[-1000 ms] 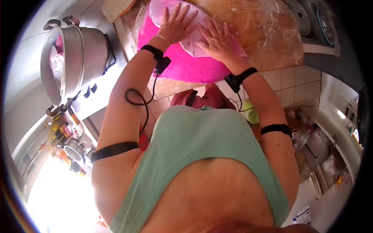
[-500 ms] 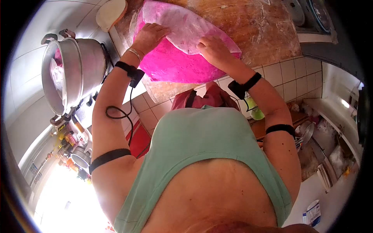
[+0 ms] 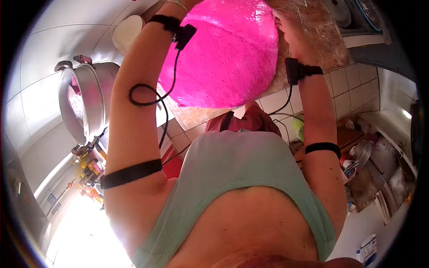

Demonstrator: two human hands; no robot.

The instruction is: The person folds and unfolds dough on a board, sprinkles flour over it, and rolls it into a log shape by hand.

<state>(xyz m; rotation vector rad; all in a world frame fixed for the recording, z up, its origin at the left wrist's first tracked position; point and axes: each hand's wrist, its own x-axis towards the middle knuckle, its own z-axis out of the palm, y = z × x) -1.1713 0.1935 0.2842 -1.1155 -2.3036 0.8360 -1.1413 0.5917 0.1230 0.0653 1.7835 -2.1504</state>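
Pale floor tiles [image 3: 275,102] are showing nearest your body, and just past them a wooden board [image 3: 333,49] is carrying a broad pink sheet [image 3: 225,58], dough by the look of it. Near rim is lying close to the board's edge, so you're probably wise to be keeping the weight back over the wood. Black cable [image 3: 154,102] is looping off your left forearm and crossing in front of the sheet; worth holding it clear of the surface. Farther up, your right hand [image 3: 291,27] is sitting at the sheet's right edge, fingers bent in toward it; whether they're pinching or merely touching, can't tell. Your left hand [image 3: 193,3] is lying at the upper left edge, mostly cut off by the frame; its hold can't be read. For good handling, you'd want to be supporting both sides evenly, with broad, gentle contact, since one-sided pulling could be stretching or tearing it. Off to the left, a large metal pot [image 3: 98,89] is standing clear; beyond, a pale round disc [image 3: 128,33] is lying near the board.
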